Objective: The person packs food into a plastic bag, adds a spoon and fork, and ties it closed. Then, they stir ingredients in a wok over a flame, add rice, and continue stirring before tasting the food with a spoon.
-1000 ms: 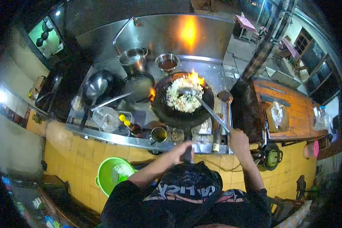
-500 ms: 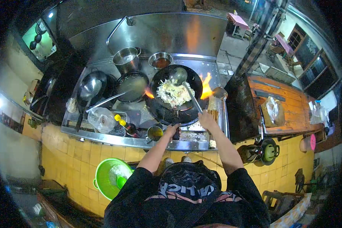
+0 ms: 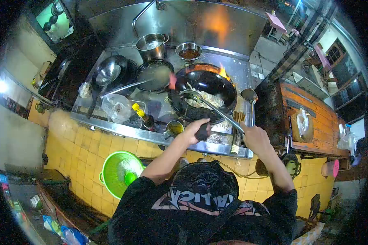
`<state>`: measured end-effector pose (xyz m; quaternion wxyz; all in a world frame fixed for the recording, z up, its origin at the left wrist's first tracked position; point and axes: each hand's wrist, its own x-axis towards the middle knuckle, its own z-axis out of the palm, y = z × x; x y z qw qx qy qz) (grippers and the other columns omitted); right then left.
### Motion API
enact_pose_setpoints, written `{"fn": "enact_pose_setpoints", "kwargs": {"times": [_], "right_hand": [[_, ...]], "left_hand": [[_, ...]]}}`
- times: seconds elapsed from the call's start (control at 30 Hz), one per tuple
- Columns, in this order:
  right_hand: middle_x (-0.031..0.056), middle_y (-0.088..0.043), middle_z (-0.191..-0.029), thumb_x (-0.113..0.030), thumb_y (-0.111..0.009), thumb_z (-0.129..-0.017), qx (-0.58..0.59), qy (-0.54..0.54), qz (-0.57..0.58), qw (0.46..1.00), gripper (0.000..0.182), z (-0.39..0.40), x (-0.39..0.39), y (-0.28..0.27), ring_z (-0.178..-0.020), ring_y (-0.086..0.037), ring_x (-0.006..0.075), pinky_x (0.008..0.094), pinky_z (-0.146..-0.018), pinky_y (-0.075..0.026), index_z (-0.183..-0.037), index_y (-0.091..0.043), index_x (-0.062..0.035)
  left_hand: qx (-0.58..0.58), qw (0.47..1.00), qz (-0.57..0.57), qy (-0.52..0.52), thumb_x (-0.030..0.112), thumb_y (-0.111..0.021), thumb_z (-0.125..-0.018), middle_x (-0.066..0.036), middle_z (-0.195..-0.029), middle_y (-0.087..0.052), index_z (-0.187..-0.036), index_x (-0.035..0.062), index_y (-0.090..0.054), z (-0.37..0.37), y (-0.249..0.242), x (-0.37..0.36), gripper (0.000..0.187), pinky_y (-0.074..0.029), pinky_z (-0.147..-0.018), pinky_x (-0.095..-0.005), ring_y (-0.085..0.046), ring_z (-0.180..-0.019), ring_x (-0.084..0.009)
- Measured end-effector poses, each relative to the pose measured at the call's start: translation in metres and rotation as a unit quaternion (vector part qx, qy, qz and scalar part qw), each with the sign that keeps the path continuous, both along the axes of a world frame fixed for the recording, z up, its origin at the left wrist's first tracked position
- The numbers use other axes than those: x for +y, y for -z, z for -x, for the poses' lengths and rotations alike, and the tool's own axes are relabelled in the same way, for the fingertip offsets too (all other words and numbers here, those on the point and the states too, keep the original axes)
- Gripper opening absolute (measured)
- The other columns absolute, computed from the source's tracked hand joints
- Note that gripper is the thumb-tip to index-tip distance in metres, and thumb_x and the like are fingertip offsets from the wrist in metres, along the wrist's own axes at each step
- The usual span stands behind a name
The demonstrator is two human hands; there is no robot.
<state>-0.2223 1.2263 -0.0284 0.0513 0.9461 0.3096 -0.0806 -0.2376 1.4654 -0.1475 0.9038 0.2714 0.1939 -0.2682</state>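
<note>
A black wok [image 3: 206, 81] tilts over the burner, its dark inner wall facing me, with flames at its far rim. My left hand [image 3: 195, 130] is closed round the wok's dark handle. In my right hand [image 3: 256, 139] is the shaft of a metal ladle [image 3: 221, 112]. The ladle's bowl lies at the left side of pale, chopped food [image 3: 210, 99] in the near part of the wok. What the food consists of is too small to tell.
A steel pot [image 3: 151, 50], a bowl of red-brown sauce [image 3: 189, 53] and a second wok [image 3: 153, 77] stand behind and left. A metal cup [image 3: 174, 129] sits near my left hand. A spatula [image 3: 249, 96] lies right. A green basket [image 3: 119, 171] is on the floor.
The wok has tipped and the food has gathered in its near part. My right hand has drawn the ladle back toward me. My left hand has risen with the handle. The view has shifted.
</note>
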Motion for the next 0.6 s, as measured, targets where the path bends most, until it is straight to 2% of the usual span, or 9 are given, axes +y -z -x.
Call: {"fn": "enact_pose_setpoints", "kwargs": {"times": [0.03,0.1,0.17,0.2,0.3,0.37,0.5,0.57,0.6], "right_hand": [[0.015,-0.061,-0.07,-0.011,-0.045,-0.082,-0.001,0.0,-0.001,1.0,0.026,0.001,-0.001,0.009,-0.064,-0.063,0.0305,0.0404,-0.052,-0.052,-0.109,-0.048,-0.0082],[0.0153,-0.061,-0.07,-0.009,-0.044,-0.083,-0.013,0.041,0.016,0.999,0.025,0.0,0.0,0.03,-0.063,-0.063,0.0303,0.0391,-0.054,-0.052,-0.107,-0.048,-0.0073],[0.0162,-0.061,-0.073,-0.007,-0.042,-0.083,-0.01,0.07,0.037,0.997,0.03,0.006,0.005,0.034,-0.063,-0.064,0.0302,0.0386,-0.053,-0.052,-0.112,-0.046,-0.0065],[0.0161,-0.061,-0.074,-0.007,-0.042,-0.083,-0.019,0.079,0.02,0.997,0.033,0.008,0.005,0.038,-0.064,-0.064,0.03,0.0384,-0.053,-0.052,-0.116,-0.045,-0.0065],[0.0157,-0.061,-0.075,-0.007,-0.041,-0.084,-0.003,0.087,-0.006,0.996,0.039,0.013,0.007,0.048,-0.065,-0.064,0.0301,0.038,-0.052,-0.052,-0.123,-0.041,-0.0073],[0.0153,-0.061,-0.076,-0.007,-0.04,-0.084,0.019,0.086,-0.009,0.996,0.043,0.016,0.007,0.057,-0.066,-0.064,0.0303,0.0378,-0.052,-0.053,-0.127,-0.039,-0.0081],[0.0173,-0.061,-0.079,-0.009,-0.04,-0.084,-0.032,0.178,-0.02,0.983,0.048,0.003,0.007,0.097,-0.065,-0.064,0.0283,0.0379,-0.054,-0.053,-0.131,-0.038,-0.0114],[0.0191,-0.06,-0.078,-0.009,-0.045,-0.082,-0.012,0.171,-0.05,0.984,0.05,0.01,0.003,0.057,-0.065,-0.063,0.032,0.0415,-0.059,-0.052,-0.131,-0.037,-0.0107],[0.0191,-0.06,-0.078,-0.009,-0.045,-0.082,-0.02,0.172,-0.051,0.984,0.05,0.008,0.002,0.042,-0.065,-0.063,0.032,0.0415,-0.059,-0.052,-0.131,-0.037,-0.0107]], "left_hand": [[0.035,0.999,-0.022,-0.01,0.026,-0.052,-0.086,-0.004,-0.056,-0.05,-0.069,0.0067,-0.048,0.001,0.048,0.0,0.026,-0.047,-0.05,-0.0294,-0.051,-0.049,-0.0162],[0.111,0.983,-0.142,-0.047,0.024,-0.052,-0.086,-0.004,-0.057,-0.05,-0.072,0.0055,-0.049,0.029,0.017,-0.024,0.024,-0.047,-0.047,-0.0307,-0.051,-0.049,-0.0161],[0.115,0.988,-0.099,0.034,0.023,-0.052,-0.086,-0.005,-0.059,-0.052,-0.075,0.0044,-0.051,0.06,-0.005,-0.045,0.022,-0.047,-0.047,-0.0314,-0.052,-0.049,-0.016],[0.122,0.985,-0.092,0.075,0.023,-0.054,-0.085,-0.006,-0.061,-0.053,-0.076,0.003,-0.053,0.068,-0.04,-0.046,0.022,-0.047,-0.047,-0.0304,-0.053,-0.05,-0.0163],[0.017,0.984,-0.165,0.07,0.02,-0.055,-0.084,-0.004,-0.058,-0.05,-0.076,0.0032,-0.048,0.033,-0.025,-0.026,0.02,-0.044,-0.048,-0.0285,-0.048,-0.047,-0.015],[0.028,0.994,-0.1,0.018,0.024,-0.055,-0.084,-0.004,-0.057,-0.051,-0.073,0.004,-0.049,-0.002,0.01,0.001,0.024,-0.044,-0.049,-0.0284,-0.048,-0.047,-0.0155],[0.047,0.984,-0.168,0.03,0.022,-0.052,-0.086,-0.005,-0.057,-0.051,-0.074,0.0045,-0.049,0.041,0.0,-0.023,0.022,-0.045,-0.049,-0.0305,-0.049,-0.048,-0.0162],[0.094,0.983,-0.115,0.104,0.024,-0.051,-0.087,-0.005,-0.058,-0.051,-0.073,0.0043,-0.05,0.063,-0.03,-0.025,0.024,-0.045,-0.049,-0.0322,-0.05,-0.049,-0.016],[0.106,0.986,-0.088,0.091,0.025,-0.05,-0.087,-0.006,-0.059,-0.053,-0.077,0.0048,-0.05,0.06,-0.016,-0.023,0.023,-0.046,-0.05,-0.0327,-0.052,-0.051,-0.0164]]}}
